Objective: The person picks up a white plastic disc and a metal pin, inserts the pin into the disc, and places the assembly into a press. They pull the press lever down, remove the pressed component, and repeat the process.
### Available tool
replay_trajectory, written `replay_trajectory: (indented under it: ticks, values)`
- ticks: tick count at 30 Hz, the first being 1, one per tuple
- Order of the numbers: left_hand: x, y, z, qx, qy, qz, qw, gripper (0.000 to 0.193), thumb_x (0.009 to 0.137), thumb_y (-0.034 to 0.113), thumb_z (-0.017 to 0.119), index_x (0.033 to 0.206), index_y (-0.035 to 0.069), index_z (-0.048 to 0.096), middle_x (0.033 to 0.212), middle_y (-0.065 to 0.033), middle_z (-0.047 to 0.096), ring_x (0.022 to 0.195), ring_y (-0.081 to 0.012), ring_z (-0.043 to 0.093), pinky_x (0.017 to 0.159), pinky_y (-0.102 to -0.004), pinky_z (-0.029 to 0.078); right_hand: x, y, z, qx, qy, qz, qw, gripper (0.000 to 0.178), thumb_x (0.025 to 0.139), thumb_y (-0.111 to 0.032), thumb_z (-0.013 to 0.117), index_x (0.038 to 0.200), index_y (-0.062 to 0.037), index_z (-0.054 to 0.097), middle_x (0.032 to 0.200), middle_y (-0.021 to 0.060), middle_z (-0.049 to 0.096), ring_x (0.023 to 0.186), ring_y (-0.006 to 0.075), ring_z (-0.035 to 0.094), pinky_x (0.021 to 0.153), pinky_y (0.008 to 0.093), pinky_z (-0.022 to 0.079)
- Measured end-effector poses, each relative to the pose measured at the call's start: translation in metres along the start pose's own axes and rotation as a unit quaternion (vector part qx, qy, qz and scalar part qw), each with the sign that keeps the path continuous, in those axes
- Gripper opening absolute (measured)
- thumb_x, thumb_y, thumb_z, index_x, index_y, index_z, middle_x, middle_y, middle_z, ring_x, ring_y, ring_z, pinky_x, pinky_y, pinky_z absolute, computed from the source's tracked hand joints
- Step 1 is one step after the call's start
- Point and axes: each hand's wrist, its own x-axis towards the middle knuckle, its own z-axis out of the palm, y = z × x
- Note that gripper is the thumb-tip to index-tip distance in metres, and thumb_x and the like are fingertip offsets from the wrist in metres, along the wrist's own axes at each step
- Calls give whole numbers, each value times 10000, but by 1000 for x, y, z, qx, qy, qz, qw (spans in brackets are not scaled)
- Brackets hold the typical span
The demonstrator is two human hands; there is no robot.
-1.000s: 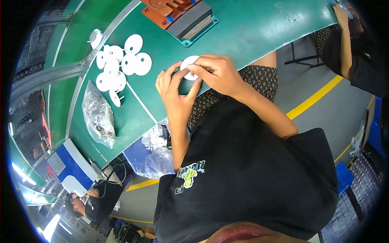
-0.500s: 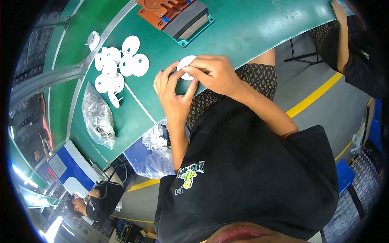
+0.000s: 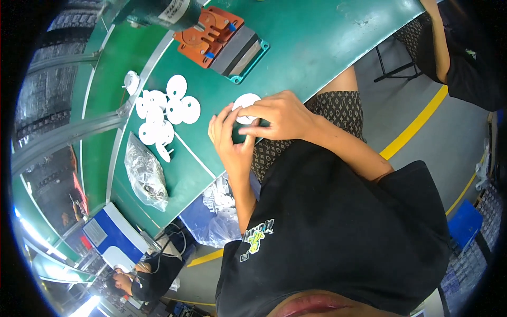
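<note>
A round white plastic disc (image 3: pixel 246 100) sits between my two hands near the front edge of the green table. My left hand (image 3: pixel 231 138) has its fingertips at the disc's left and near edge, with the thumb toward it from below. From the right, my right hand (image 3: pixel 284 117) reaches over the disc with curled fingers, which hide its near part. Several more white discs (image 3: pixel 156 119) with small holes lie in an overlapping pile to the left; one shows a thin stem. Beside them rests a clear plastic bag (image 3: pixel 145 174) with small metal-looking parts.
An orange fixture (image 3: pixel 208 37) on a grey and teal base stands at the far side, with a dark tool (image 3: pixel 177 13) above. A blue bin (image 3: pixel 198 224) holds white parts and plastic wrap. A blue-white box (image 3: pixel 116 238) is at left. Other people sit left and right.
The view has shifted, so the table things appear lower. My right thumb has come off the disc's face, and the disc now sits flatter beneath my right fingers.
</note>
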Motion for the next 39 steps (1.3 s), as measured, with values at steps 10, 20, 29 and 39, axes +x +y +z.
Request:
replay_trajectory:
  ticks: [10, 20, 29, 39]
  values:
    - [32, 14, -13, -105, 52, -57, 991, 428, 760, 60, 768, 1177, 62, 669, 1224, -153, 598, 1156, -294, 559, 985, -387, 434, 42, 27, -41, -94, 53, 178, 978, 471, 822, -414, 713, 1096, -43, 615, 676, 141, 649, 612, 320, 652, 535, 401, 494]
    - [125, 9, -24, -22, 126, 43, 991, 218, 844, 107, 719, 1060, 83, 737, 1200, -145, 610, 1094, -272, 587, 940, -362, 463, 42, 43, -31, -208, 53, 173, 961, 724, 765, -538, 726, 1201, -29, 451, 600, 145, 620, 580, 326, 654, 536, 414, 506]
    - [145, 5, 13, 121, 110, 140, 976, 253, 911, 169, 644, 1141, 72, 685, 1127, -161, 615, 1122, -357, 549, 1042, -447, 376, 43, 42, -31, -220, 1, 191, 957, 763, 792, -590, 657, 1262, -14, 482, 585, 159, 612, 576, 364, 638, 550, 458, 485]
    - [133, 5, 1, 49, 37, 111, 992, 387, 925, 174, 625, 1277, 26, 557, 1347, -197, 509, 1323, -377, 403, 1070, -452, 350, 38, 60, -35, -204, -8, 139, 969, 875, 765, -611, 665, 1336, 20, 464, 576, 164, 602, 571, 352, 631, 535, 445, 464]
